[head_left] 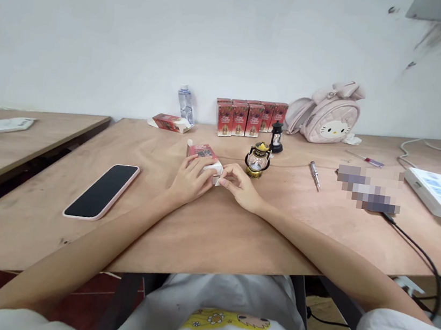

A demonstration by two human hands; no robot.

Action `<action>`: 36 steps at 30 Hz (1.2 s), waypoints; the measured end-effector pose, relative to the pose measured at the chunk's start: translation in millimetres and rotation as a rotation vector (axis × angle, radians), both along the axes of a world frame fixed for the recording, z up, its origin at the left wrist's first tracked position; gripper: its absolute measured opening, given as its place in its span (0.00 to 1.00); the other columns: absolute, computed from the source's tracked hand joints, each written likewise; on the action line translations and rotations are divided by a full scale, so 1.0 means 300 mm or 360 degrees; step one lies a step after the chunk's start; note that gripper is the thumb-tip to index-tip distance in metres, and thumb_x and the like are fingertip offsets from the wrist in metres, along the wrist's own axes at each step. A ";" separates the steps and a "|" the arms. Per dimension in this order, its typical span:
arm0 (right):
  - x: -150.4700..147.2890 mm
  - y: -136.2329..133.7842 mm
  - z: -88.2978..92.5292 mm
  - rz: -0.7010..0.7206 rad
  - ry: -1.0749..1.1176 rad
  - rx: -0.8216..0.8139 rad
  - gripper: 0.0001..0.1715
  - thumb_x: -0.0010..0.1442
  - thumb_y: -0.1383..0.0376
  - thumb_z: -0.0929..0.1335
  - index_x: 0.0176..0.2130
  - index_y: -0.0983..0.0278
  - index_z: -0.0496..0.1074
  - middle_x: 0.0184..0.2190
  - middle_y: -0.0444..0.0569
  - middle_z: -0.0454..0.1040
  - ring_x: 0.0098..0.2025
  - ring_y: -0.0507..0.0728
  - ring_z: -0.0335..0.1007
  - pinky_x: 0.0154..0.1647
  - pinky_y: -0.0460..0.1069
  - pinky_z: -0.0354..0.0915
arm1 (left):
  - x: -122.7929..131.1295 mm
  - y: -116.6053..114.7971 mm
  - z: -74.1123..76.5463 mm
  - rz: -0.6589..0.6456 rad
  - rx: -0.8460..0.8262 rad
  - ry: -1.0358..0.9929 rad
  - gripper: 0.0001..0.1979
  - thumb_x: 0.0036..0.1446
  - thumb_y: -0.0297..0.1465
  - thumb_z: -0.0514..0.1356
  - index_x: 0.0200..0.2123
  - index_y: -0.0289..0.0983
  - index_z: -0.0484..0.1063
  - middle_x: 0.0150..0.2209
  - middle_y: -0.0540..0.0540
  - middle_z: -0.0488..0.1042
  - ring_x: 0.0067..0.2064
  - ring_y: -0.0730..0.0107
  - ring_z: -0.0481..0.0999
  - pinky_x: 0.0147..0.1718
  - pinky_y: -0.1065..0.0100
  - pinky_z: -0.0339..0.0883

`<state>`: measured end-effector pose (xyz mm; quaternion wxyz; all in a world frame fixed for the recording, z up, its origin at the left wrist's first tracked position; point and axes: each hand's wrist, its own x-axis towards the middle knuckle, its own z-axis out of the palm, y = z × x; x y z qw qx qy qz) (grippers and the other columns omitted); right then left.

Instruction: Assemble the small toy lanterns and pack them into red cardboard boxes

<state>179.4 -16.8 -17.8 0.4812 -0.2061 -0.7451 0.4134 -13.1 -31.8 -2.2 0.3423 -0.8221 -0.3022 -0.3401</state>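
A red and white cardboard box (203, 151) lies on the wooden table in front of me. My left hand (192, 178) grips it from the left, fingers across its top. At its near end, my right hand (241, 185) pinches a white flap (218, 175) between thumb and fingers. Just beyond my right hand stands a small gold and black lantern (257, 159). Behind that one is a black lantern (276, 137). Parts of the box are hidden under my left fingers.
Several red boxes (239, 119) stand by the wall, beside a pink bag (332, 117). A red box (169, 122) lies near a water bottle (185, 103). A phone (102, 193) is at left; a screwdriver (315, 176), blurred-out item and power strip (440, 194) are at right.
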 end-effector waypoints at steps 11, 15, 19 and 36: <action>0.002 0.002 0.000 -0.0088 0.0054 -0.0012 0.16 0.58 0.51 0.69 0.34 0.61 0.68 0.39 0.46 0.64 0.43 0.53 0.66 0.44 0.51 0.67 | 0.002 -0.002 0.002 -0.0058 -0.0113 -0.0029 0.08 0.59 0.28 0.56 0.43 0.38 0.67 0.47 0.39 0.74 0.49 0.60 0.74 0.48 0.57 0.67; 0.001 -0.002 0.006 -0.0138 0.0058 -0.0014 0.16 0.58 0.52 0.69 0.33 0.61 0.67 0.38 0.46 0.64 0.40 0.52 0.66 0.42 0.50 0.68 | -0.003 0.004 0.001 -0.0078 -0.0128 0.0011 0.09 0.59 0.30 0.57 0.43 0.38 0.68 0.48 0.38 0.74 0.50 0.57 0.74 0.48 0.56 0.67; -0.001 -0.002 0.009 -0.0156 0.0097 -0.0052 0.18 0.57 0.49 0.69 0.33 0.61 0.65 0.38 0.46 0.64 0.39 0.52 0.66 0.40 0.50 0.69 | -0.009 0.012 -0.006 -0.0059 -0.0261 0.0052 0.17 0.57 0.37 0.59 0.49 0.38 0.67 0.53 0.35 0.70 0.55 0.51 0.70 0.52 0.51 0.64; 0.015 -0.014 0.019 -0.0308 -0.0164 0.0181 0.11 0.61 0.55 0.66 0.37 0.61 0.67 0.39 0.47 0.66 0.39 0.53 0.70 0.39 0.49 0.67 | -0.019 0.025 -0.013 -0.0137 -0.0080 0.0026 0.17 0.58 0.34 0.60 0.50 0.39 0.66 0.49 0.37 0.74 0.51 0.57 0.75 0.48 0.57 0.71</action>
